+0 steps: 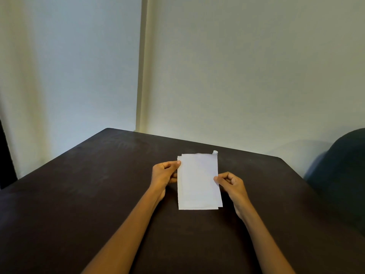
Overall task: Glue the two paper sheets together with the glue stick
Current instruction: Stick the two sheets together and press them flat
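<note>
- Two white paper sheets (198,181) are stacked slightly askew above a dark table (98,184).
- Your left hand (165,176) pinches their left edge; your right hand (231,183) pinches the right edge.
- Square the edges, then press firmly.
- No glue stick shows.

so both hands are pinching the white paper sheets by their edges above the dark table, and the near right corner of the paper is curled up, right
Not quite. The left hand and right hand do pinch the white paper sheets by their side edges above the dark table, but the curled corner is the far right one, not the near right. The head view shows it.
</note>
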Demonstrator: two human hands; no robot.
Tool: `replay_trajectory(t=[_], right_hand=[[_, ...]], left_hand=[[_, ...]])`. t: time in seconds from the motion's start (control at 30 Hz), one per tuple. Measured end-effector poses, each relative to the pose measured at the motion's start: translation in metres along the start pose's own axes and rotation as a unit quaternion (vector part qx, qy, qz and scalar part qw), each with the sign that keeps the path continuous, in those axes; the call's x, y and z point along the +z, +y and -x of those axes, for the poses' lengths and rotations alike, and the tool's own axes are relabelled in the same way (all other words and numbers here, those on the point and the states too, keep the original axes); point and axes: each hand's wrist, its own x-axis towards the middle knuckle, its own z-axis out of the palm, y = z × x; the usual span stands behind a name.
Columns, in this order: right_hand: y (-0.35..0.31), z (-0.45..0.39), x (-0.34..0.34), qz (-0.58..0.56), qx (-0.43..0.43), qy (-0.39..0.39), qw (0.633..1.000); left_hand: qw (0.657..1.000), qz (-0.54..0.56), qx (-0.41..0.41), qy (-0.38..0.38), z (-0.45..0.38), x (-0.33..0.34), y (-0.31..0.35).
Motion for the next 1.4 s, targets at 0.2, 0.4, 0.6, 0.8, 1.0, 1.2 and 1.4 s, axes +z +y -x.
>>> replay_trajectory(t=[0.2, 0.4, 0.6, 0.8, 1.0, 1.2, 1.4], right_hand=[[-0.001, 0.001, 0.002, -0.014, -0.005, -0.024, 1.000], [-0.001, 0.000, 0.006, -0.019, -0.013, 0.014, 1.000], [0.000, -0.001, 0.002, -0.022, -0.017, 0.063, 0.998], [0.000, 0.000, 0.002, -0.033, -0.028, 0.080, 0.996], [-0.003, -0.002, -0.007, -0.111, -0.023, 0.155, 0.981], [-0.006, 0.002, 0.000, -0.092, -0.025, 0.109, 0.990], [-0.002, 0.002, 0.001, -0.052, -0.010, 0.101, 0.993]], left_hand=[[1.000, 0.004, 0.017, 0.014, 0.001, 0.003, -0.002], [1.000, 0.006, 0.010, -0.005, 0.000, 0.003, -0.001], [0.996, -0.022, -0.015, -0.082, 0.000, -0.001, 0.003], [0.996, -0.059, -0.014, -0.062, 0.001, 0.002, 0.001], [0.999, -0.042, -0.003, -0.012, -0.001, 0.003, 0.000], [0.999, -0.041, 0.005, -0.022, -0.001, 0.002, 0.000], [0.998, -0.048, -0.001, -0.039, -0.002, 0.000, -0.002]])
